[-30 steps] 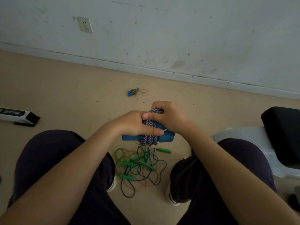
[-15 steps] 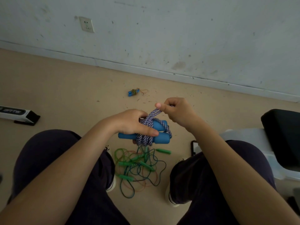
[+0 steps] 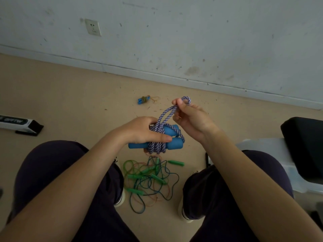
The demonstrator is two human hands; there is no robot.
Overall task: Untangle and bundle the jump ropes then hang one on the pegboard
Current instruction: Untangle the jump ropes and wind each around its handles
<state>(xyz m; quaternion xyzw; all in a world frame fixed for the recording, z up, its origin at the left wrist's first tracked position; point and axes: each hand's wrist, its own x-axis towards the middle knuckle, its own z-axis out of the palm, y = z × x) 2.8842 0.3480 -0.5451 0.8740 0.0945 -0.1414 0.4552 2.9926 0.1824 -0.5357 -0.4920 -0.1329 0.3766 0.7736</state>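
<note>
The blue-handled jump rope was up in the air between the knees, just above the floor, with its purple-and-white braided cord wound around the two fat foam handles. The left hand had its grip wrapped around the bundle, thumb laid across the coils, while the right hand pinched a loop of cord pulled up from the wraps. My guess is it's light and soft: squishy grippy handles, floppy cord that holds a wrap okay but will loosen if you let go. I'd grab it across the wound middle, and that loop looked like the obvious bit for a peg. Below it on the floor was a tangle of thin ropes with green handles, probably slick, springy plastic cord, still a mess. Farther out was a tiny blue bundle near the wall. The only writing was on a black-and-white box at the left, too blurry to read.
</note>
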